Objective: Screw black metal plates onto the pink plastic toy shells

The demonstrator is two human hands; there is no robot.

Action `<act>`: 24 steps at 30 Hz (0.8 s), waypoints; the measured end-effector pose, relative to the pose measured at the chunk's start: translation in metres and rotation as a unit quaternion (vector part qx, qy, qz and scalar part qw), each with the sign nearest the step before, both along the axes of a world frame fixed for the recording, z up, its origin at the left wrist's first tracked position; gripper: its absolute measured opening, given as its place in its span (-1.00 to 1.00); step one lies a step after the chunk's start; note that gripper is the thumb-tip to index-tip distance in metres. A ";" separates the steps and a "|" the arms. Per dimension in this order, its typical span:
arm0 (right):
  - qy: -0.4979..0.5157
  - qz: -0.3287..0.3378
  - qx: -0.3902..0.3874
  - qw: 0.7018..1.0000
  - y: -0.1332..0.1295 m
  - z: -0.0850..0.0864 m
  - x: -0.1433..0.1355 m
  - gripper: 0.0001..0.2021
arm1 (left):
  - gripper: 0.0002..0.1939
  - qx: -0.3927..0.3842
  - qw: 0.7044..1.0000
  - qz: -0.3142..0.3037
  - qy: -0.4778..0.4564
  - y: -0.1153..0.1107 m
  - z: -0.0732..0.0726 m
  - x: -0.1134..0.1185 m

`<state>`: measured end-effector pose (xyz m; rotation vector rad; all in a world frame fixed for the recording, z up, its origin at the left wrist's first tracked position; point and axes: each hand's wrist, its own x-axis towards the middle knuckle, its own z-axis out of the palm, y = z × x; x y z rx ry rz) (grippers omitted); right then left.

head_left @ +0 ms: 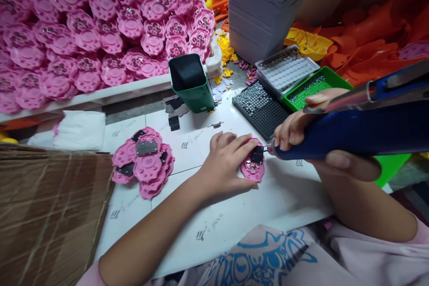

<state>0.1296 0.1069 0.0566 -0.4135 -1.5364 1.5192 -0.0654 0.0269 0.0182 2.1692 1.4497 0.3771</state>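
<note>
On the white worktop (214, 208), my left hand (226, 161) holds a pink plastic casing (252, 170) down between thumb and fingers. A small black cover (257, 154) lies on the casing's upper part, with shiny metal bits below it. My right hand (290, 133) is wrapped round a blue power screwdriver (355, 136), held nearly level. Its thin bit meets or nearly meets the black cover's right edge; I cannot tell whether it touches. Left of my hands sits a pile of pink casings (147, 167), some with black or grey covers.
A white tray (134, 94) full of pink casings fills the back left. Near it stand a green bin (194, 94), loose black covers (174, 123), a black screw tray (268, 116) and a green tray (335, 78). A cardboard box (50, 205) borders the left; stacked white trays (261, 13) rise behind.
</note>
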 end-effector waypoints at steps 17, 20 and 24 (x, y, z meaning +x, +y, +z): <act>0.041 -0.007 0.076 0.996 0.002 0.010 -0.002 -0.80 | -0.11 0.019 1.000 -0.007 0.016 -0.001 -0.001 0.001; 0.030 -0.011 0.065 0.997 0.005 0.007 0.000 -0.76 | -0.12 0.019 1.000 -0.005 0.016 -0.001 -0.001 0.001; 0.037 -0.022 0.024 0.999 0.006 0.005 -0.002 -0.76 | -0.13 0.007 1.000 -0.003 0.010 0.000 -0.001 0.001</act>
